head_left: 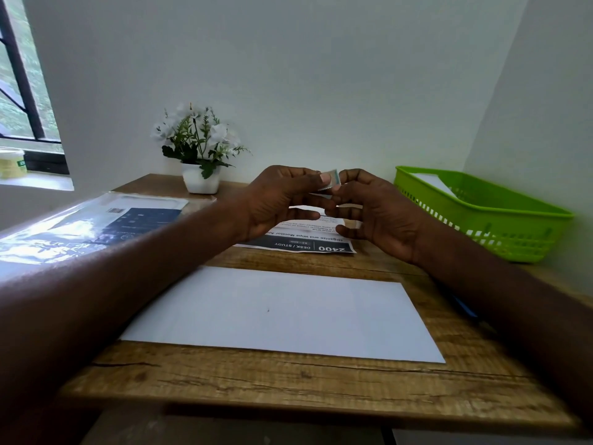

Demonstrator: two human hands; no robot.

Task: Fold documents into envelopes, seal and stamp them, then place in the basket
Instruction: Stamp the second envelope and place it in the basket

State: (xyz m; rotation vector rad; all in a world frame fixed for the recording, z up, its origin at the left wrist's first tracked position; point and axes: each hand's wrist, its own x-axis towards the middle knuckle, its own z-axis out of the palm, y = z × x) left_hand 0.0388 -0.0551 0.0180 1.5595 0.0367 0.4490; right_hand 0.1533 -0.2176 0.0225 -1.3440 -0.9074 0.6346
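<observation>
Pinching one stamp between two hands.

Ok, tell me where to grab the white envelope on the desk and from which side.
Take the white envelope at its right short edge, coming in from the right. It lies flat on the wooden desk, so slide fingertips under that edge; the left forearm covers its left end.

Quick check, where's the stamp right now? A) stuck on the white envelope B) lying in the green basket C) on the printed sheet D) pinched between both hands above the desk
D: the stamp is pinched between the fingertips of the left hand and the right hand, held up in the air beyond the white envelope, which lies flat on the desk.
</observation>
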